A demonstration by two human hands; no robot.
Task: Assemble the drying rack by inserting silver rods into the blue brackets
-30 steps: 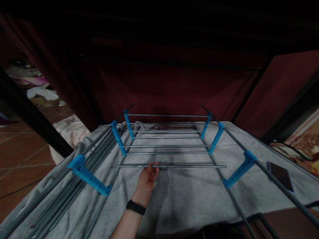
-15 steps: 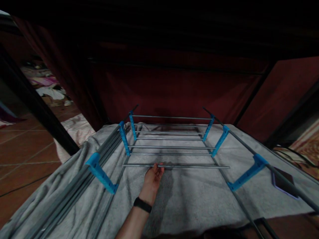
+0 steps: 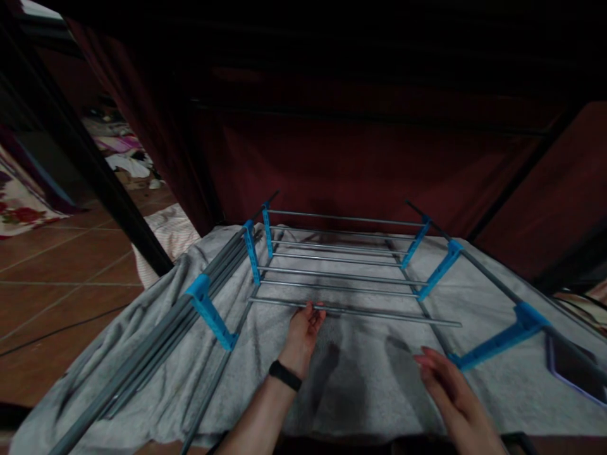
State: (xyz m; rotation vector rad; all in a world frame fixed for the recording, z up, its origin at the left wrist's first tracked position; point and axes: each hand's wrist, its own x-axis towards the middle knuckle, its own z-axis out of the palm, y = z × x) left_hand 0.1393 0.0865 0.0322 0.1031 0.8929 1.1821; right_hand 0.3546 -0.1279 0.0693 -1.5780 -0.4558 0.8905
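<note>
On the grey cloth, from the head view, we find a rack frame of grey tubes and blue brackets, crossbars spanning its far part. Loose rod lies crosswise on the near side of them, between the second and front bracket pairs. Its left end meets the lower left tube; its right end sticks out past the lower right tube.

Left hand, black band at the wrist: thumb and fingertips pinch the rod left of its middle. Right hand: over the cloth, somewhat blurred, fingers close together and lightly curled, thumb a little apart. We note it hides a stretch of the lower right tube. The front right bracket slants up just beside it, between this hand and the phone; the upper right tube passes across the phone in our view.

Left side: the front left bracket, with spare tubes bundled along the frame. Beyond, a dark post cuts across our sight of the tiled floor, striped cloth and clothes heap. Behind the rack we see a dark red panel.
</note>
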